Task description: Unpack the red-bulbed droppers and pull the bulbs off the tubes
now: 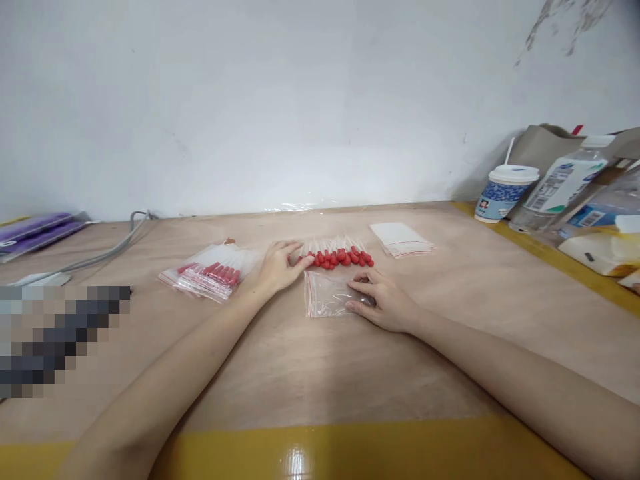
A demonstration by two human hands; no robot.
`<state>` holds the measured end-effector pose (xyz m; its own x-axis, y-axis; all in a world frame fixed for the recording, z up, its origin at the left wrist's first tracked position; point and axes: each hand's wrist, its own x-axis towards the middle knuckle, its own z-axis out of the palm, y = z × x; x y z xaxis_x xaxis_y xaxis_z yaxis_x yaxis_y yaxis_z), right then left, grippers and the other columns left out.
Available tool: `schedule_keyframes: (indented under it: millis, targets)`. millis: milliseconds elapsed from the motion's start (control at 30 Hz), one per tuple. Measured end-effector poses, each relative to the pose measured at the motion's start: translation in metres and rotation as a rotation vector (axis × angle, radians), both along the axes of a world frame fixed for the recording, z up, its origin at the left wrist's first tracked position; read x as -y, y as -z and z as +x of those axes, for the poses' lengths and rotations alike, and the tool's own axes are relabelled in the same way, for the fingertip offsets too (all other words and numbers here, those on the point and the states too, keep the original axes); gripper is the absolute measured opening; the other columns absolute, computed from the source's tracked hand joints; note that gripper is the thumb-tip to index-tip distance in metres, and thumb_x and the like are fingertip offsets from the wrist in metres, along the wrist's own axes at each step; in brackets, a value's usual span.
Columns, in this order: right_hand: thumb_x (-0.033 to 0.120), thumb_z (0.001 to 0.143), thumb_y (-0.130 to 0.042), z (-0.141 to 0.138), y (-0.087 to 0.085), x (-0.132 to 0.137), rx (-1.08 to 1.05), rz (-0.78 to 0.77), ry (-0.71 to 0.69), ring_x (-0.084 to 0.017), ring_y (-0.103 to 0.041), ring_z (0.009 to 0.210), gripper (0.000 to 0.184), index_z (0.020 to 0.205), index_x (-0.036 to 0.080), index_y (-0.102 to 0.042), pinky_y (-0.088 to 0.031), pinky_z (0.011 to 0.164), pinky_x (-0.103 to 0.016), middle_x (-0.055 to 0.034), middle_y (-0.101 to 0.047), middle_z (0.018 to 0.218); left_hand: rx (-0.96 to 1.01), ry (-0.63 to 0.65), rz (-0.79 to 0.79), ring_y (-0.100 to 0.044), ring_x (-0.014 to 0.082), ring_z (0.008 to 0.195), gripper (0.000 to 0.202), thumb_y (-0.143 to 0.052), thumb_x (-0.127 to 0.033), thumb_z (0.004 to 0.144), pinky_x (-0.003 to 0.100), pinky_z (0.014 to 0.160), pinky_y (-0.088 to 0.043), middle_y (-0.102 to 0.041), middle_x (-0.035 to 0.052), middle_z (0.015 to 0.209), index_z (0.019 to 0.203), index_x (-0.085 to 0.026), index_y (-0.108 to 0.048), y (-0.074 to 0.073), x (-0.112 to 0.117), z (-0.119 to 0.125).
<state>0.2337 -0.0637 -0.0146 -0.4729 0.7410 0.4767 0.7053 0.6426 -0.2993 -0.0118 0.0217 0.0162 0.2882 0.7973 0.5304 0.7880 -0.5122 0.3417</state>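
Several thin white sticks with red rounded ends (341, 256) lie in a row at the table's middle, red ends toward me. At the row's left end is my left hand (281, 268), thumb and fingers apart and against the nearest sticks. A clear zip bag (327, 297) with a red line along its left edge lies flat just in front of the row. My right hand (384, 301) rests on the bag's right end with its fingers spread. To the left is a pile of zip bags (210, 270) with red-ended sticks inside.
Flat bags are stacked (401, 239) behind the row to the right. A paper cup (505, 193), a plastic bottle (563, 180) and packaging stand at far right. Purple packets (37, 233) and a grey cable (113, 245) lie at left. A white wall (300, 100) closes the back.
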Motion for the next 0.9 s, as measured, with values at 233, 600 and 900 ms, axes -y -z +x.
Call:
schedule_keyframes:
  millis: [233,600,900]
  targets:
    - [0.044,0.082,-0.051,-0.001,-0.002,0.002,0.000,-0.012,0.004,-0.022,-0.052,0.094,0.039,0.108,0.017,-0.062,-0.045,0.084,-0.040,-0.0111,-0.055,0.100,0.112,-0.135,-0.193,-0.058,0.0216,0.100,0.040,-0.048,-0.034,0.080,0.036,0.092,-0.042,-0.056,0.0134,0.117,0.114,-0.013,-0.057,0.010,-0.018,-0.026]
    - [0.043,0.082,-0.051,0.000,-0.002,0.002,-0.010,-0.012,-0.001,-0.022,-0.052,0.094,0.038,0.107,0.018,-0.062,-0.045,0.084,-0.039,-0.0107,-0.054,0.101,0.196,-0.117,-0.301,-0.064,0.0186,0.083,0.030,-0.049,-0.037,0.080,0.029,0.079,-0.049,-0.069,0.0057,0.092,0.095,-0.017,-0.064,0.011,-0.007,-0.006]
    - [0.043,0.082,-0.051,0.001,-0.004,0.002,0.008,-0.020,-0.017,-0.022,-0.051,0.096,0.038,0.108,0.017,-0.061,-0.045,0.085,-0.039,-0.0109,-0.054,0.102,0.196,-0.163,-0.229,-0.062,0.0202,0.084,0.031,-0.044,-0.036,0.083,0.033,0.080,-0.047,-0.067,0.0081,0.090,0.096,-0.014,-0.061,0.011,0.000,-0.007]
